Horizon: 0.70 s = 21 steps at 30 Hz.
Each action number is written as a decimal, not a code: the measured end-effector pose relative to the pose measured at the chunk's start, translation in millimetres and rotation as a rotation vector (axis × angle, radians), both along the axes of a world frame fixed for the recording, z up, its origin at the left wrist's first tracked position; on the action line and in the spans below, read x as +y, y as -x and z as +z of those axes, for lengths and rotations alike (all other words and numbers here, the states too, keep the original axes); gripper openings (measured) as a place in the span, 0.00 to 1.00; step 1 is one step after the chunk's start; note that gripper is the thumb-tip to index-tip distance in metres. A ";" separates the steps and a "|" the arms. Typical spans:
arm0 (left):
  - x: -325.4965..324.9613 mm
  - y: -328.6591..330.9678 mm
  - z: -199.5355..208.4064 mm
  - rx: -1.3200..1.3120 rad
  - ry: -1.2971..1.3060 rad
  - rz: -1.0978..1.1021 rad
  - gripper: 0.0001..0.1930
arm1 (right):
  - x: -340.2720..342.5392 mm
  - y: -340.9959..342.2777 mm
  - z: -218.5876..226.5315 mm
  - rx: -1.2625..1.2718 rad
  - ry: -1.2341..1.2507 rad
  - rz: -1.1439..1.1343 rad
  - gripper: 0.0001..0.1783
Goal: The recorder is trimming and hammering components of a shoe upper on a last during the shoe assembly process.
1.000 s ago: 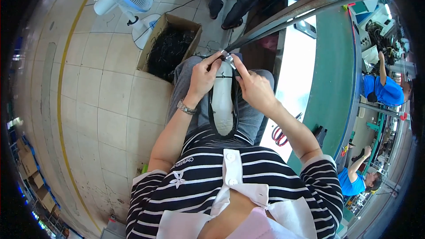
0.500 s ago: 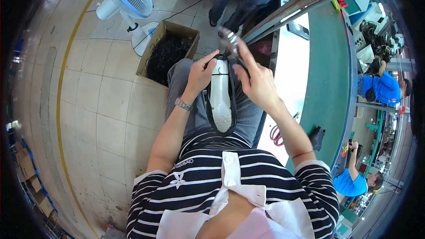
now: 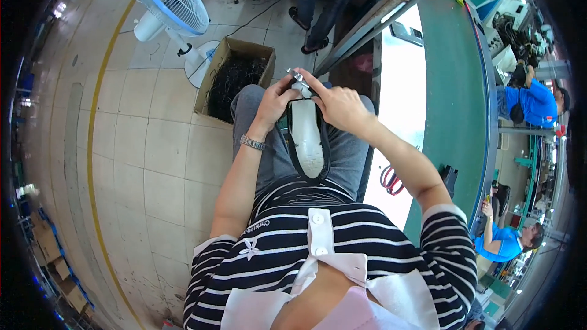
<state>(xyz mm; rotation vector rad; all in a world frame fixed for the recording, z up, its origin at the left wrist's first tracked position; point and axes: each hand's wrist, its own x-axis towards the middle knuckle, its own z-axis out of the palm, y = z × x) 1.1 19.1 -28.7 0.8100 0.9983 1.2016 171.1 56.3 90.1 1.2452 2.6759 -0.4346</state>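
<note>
A white shoe last lies lengthwise over my lap, its rounded end towards me. A black shoe upper wraps round its edges. My left hand is closed on the far left end of the upper, the thumb and forefinger pinching near the tip. A short, shiny metal tool is in my right hand, its head at the far end of the last; most of its handle is hidden by the fingers, so its exact kind is unclear. A dark line crosses the last between my hands.
An open cardboard box with black scraps stands ahead to the left, beside a standing fan. At my right is a green-topped workbench with red-handled scissors on its white strip. Another person's legs are ahead.
My right hand has come down and left with the metal tool, from a blurred position to the far end of the last. The left hand keeps its grip. The view has shifted slightly.
</note>
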 end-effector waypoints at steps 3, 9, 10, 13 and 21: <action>-0.1 7.2 -9.1 0.024 0.017 0.047 0.26 | 5.1 8.9 23.5 0.150 -0.053 0.060 0.39; 4.0 3.3 0.2 -0.028 0.026 0.017 0.27 | -1.7 -3.6 -5.5 0.358 -0.141 -0.091 0.39; 3.3 4.1 3.6 -0.023 0.025 0.009 0.27 | -0.7 -5.5 -4.6 0.072 -0.011 -0.103 0.37; -2.6 6.3 12.1 -0.014 -0.031 -0.010 0.27 | -9.9 -32.2 -1.7 0.231 0.029 -0.135 0.36; 2.7 -0.1 19.3 0.067 -0.083 -0.020 0.26 | -30.6 -163.2 -87.1 0.312 -0.147 -1.014 0.37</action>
